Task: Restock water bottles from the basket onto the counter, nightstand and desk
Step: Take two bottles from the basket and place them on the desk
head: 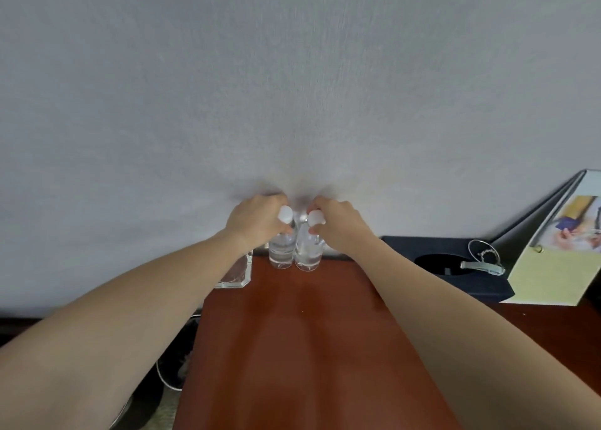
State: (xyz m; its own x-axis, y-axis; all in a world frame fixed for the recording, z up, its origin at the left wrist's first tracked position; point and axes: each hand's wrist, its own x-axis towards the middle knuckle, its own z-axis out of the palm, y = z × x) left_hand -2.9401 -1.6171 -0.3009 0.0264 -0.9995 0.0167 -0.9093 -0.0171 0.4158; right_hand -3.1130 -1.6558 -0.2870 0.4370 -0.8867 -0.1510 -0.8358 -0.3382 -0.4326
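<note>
Necks take both grips: left hand curls round the left bottle, right hand round the right bottle. The two stand upright and touching at twelve o'clock on the wooden top. Likely full, heavy, slick.

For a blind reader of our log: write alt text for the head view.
The left hand grips the left bottle and the right hand the right bottle by their necks; the clear, white-capped bottles stand side by side on a reddish wooden top against a pale wall. A dark tray sits to the right.
</note>
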